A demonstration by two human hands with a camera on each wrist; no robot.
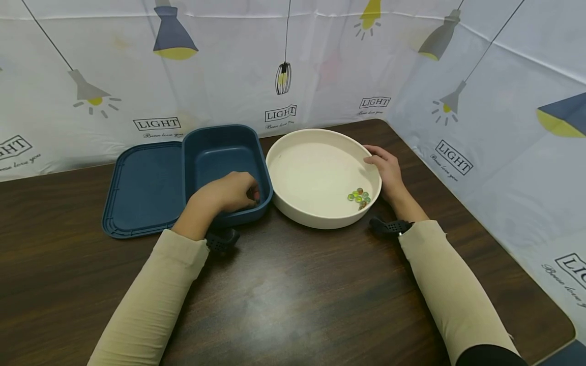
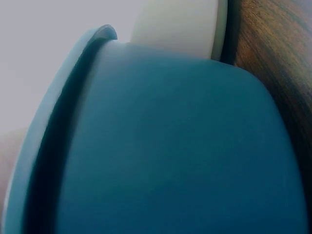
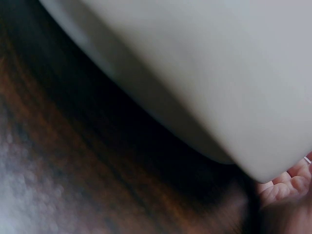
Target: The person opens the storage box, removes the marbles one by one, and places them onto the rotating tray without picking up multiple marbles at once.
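My left hand (image 1: 231,192) reaches down into the deep blue plastic box (image 1: 222,134), over its near right corner. Its fingers are bent, and whether anything sits between the fingertips is hidden. In the left wrist view the outer wall of the blue box (image 2: 180,141) blocks the fingers. With my right hand (image 1: 386,170) I grip the right rim of a round cream dish (image 1: 311,173), thumb at the edge. Curled fingers (image 3: 297,183) show by the dish's side in the right wrist view. Several glass marbles (image 1: 358,198) lie together inside the dish, at its near right.
A flat blue lid (image 1: 145,188) lies left of the box, against it. The dish stands right beside the box on the dark wood table (image 1: 284,295). Behind and to the right hangs a white cloth (image 1: 229,76) printed with lamps.
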